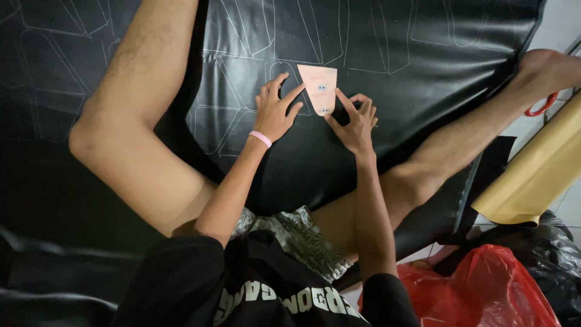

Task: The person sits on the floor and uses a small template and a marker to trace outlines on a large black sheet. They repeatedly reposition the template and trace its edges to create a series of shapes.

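A small pinkish card template (319,87), wedge-shaped with two small holes, lies flat on a black leather sheet (393,54) marked with pale traced outlines. My left hand (275,112), with a pink band at the wrist, spreads its fingers beside the template, the index fingertip touching its left edge. My right hand (356,121) rests on the sheet at the template's lower right; its index finger touches the bottom corner, and a thin marking tool seems to sit in its fingers.
My bare legs lie spread on the sheet, left knee (97,142) and right foot (544,66). Red-handled scissors (543,107) lie by the foot. A tan roll (532,175), a red plastic bag (484,290) and a black bag (557,254) sit at right.
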